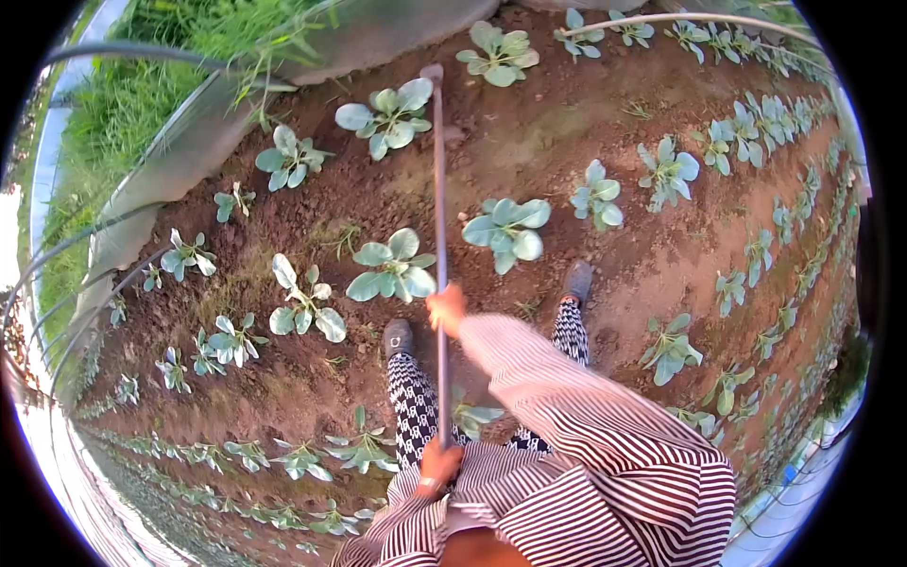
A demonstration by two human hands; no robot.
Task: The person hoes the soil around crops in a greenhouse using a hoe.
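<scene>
A long-handled hoe (440, 208) reaches from my waist out over the soil, its small head (432, 72) at the far end near the bed's edge. My right hand (448, 310) is wrapped round the middle of the handle, slightly blurred. Lower down, close to my body, my left hand (439, 465) grips the rear part of it. The hoe's head lies just beyond a leafy plant (385, 118). Another broad-leaved plant (392, 266) grows left of the handle, and a similar plant (507, 232) stands to its right.
Rows of young leafy plants (669, 174) run across brown soil (605, 293). My shoes (399, 336) stand between them. Pale sheeting (368, 42) borders the bed at the back, with tall grass (161, 104) behind it. Thin curved hoops (132, 49) arch at the left.
</scene>
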